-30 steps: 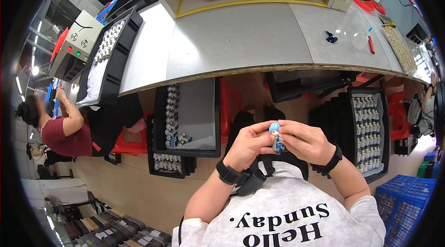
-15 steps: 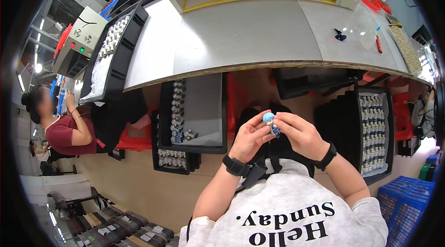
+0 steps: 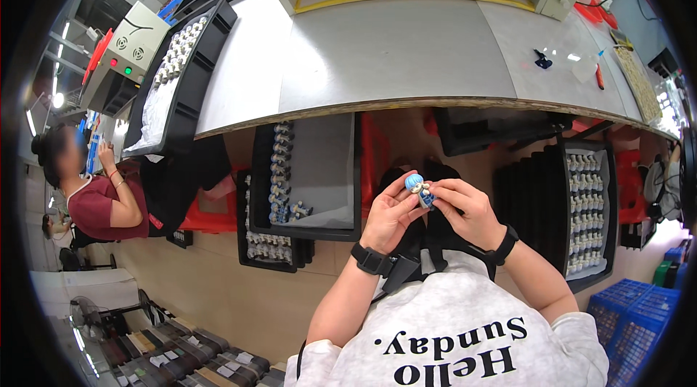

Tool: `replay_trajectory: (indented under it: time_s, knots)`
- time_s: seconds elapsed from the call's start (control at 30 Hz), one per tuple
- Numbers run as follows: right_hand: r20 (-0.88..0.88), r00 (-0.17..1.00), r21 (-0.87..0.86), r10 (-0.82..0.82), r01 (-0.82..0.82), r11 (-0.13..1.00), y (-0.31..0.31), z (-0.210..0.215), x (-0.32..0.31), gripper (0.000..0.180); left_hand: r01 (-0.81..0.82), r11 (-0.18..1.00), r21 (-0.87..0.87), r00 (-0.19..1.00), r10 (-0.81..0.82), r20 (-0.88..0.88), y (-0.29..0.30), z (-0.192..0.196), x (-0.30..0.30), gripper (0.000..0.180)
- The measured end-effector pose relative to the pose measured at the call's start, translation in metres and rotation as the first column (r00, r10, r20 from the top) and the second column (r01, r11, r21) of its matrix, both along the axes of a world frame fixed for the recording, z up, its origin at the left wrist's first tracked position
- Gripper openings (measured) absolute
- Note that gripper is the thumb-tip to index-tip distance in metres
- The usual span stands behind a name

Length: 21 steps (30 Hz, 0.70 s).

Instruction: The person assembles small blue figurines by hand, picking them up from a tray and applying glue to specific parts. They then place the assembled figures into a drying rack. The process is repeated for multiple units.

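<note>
Bright, sharp; fisheye bends edges, table (image 3: pixel 406 53) glares.

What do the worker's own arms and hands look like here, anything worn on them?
Both hands are bare, no gloves. The left hand has a black watch-like band on its wrist; the right hand has a thinner black wristband. The forearms are uncovered, coming out of short sleeves of a light grey speckled T-shirt.
</note>
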State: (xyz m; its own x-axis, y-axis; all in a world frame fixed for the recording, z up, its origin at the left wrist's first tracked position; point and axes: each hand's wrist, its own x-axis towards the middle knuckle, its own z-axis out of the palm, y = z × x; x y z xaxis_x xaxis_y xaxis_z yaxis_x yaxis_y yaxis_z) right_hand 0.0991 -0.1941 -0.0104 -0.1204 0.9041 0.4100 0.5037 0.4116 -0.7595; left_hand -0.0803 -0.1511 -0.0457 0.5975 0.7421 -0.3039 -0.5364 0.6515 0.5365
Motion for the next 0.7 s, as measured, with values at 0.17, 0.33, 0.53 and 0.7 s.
replay_trajectory:
  time_s: [0.17,0.33,0.53,0.7]
  knots:
    - [0.006,1.000,-0.027,0.006,-0.006,1.000,0.005,0.004,-0.010,0.021,-0.031,0.999,-0.040,0.998,0.033,0.052,0.001,-0.008,-0.010,0.047]
    - [0.052,0.999,-0.069,0.005,-0.001,0.998,0.006,0.002,-0.013,0.022,-0.083,0.996,-0.034,0.996,0.084,0.019,0.006,-0.011,-0.024,0.050]
    - [0.108,0.994,-0.090,0.021,-0.011,0.996,0.011,-0.001,-0.017,0.024,-0.165,0.986,0.036,0.985,0.166,-0.045,0.013,-0.019,-0.041,0.049]
    - [0.121,0.992,-0.116,0.040,-0.026,0.993,0.014,-0.001,-0.022,0.023,-0.204,0.977,0.061,0.975,0.208,-0.082,0.016,-0.028,-0.056,0.049]
